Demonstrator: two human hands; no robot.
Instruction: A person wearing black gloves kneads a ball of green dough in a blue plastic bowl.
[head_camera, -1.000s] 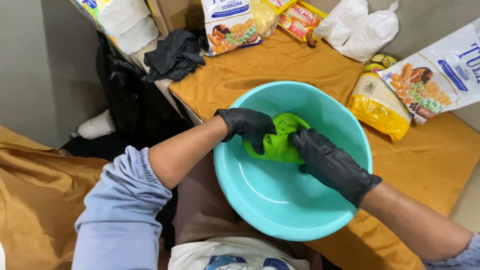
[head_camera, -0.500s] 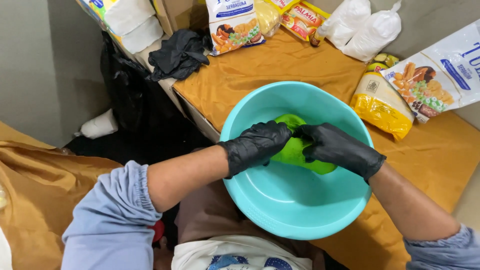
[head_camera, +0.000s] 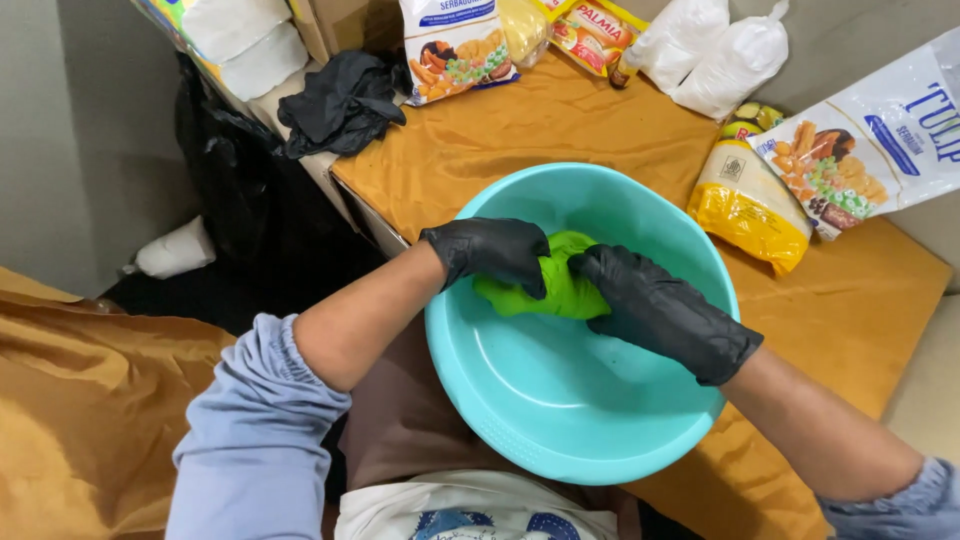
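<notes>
Fingers (head_camera: 520, 262) of the left hand (head_camera: 487, 250) curl over the top of the green dough lump (head_camera: 548, 290), closed onto it; fingers of the right hand (head_camera: 660, 310) press into its other side, also closed on it. Both hands wear black gloves. The lump sits inside the turquoise basin (head_camera: 560, 420), against the far wall, lifted a little off the bottom as far as I can judge.

From my station I read the step in hand as kneading (a squeeze from both sides). I judge the next move calls for a fold or turn of the lump, with the basin kept steady on the orange-covered tabletop (head_camera: 520, 130).

Packages, by place:
- Yellow pouch (head_camera: 745, 205), just right of the basin rim, lying flat.
- Large white bag with printed food pictures (head_camera: 870, 150), far right, overlapping the yellow pouch.
- Second white printed bag (head_camera: 455, 45), top centre, upright against the back.
- Yellow-and-red sachet (head_camera: 590, 30) beside it.
- Two knotted clear bags of white powder (head_camera: 710, 50), top right.
- Crumpled black gloves (head_camera: 340, 100) at the tabletop's left edge.
</notes>
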